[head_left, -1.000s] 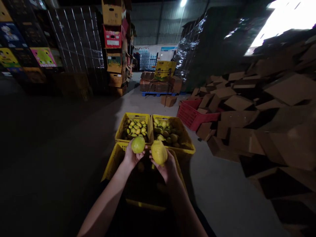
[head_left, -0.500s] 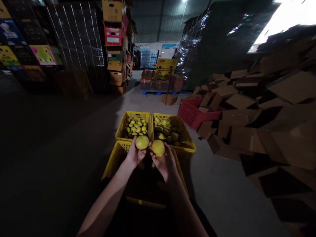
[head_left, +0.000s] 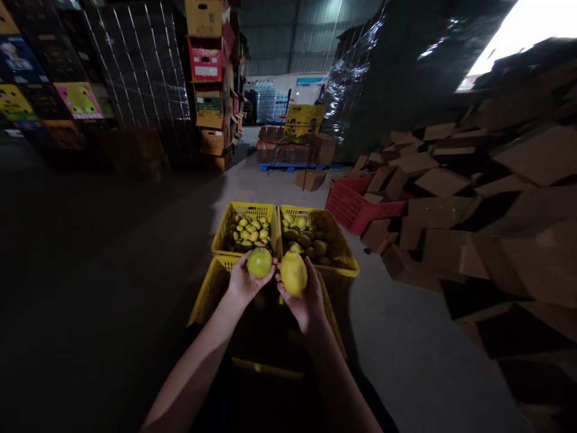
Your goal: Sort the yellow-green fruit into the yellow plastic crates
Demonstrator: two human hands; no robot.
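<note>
My left hand (head_left: pixel 244 284) is closed around a yellow-green lemon (head_left: pixel 260 262), held end-on with the fingers beneath it. In my right hand (head_left: pixel 307 305) lies a yellower lemon (head_left: pixel 294 273), its longer side showing. The two fruits are side by side, a small gap apart. Both hands are above the near yellow crate (head_left: pixel 208 293), whose dark inside shows only a few fruits dimly. Just beyond stand two more yellow crates: the left crate (head_left: pixel 219 231) contains many small yellow fruits (head_left: pixel 253 230), and the right crate (head_left: pixel 345 248) contains greener, larger-looking fruits (head_left: pixel 305 239).
A red crate (head_left: pixel 354 207) stands right of the yellow ones, against a big heap of flattened and open cardboard boxes (head_left: pixel 444 210). Behind are a blue pallet (head_left: pixel 293 168) with cartons, a tall box stack (head_left: pixel 211 90) and wrapped stacks. Grey floor (head_left: pixel 396 343) extends on the right.
Both lemons have been turned in the hands. The left one now shows a greener end; the right one shows its longer side and sits slightly farther right.
</note>
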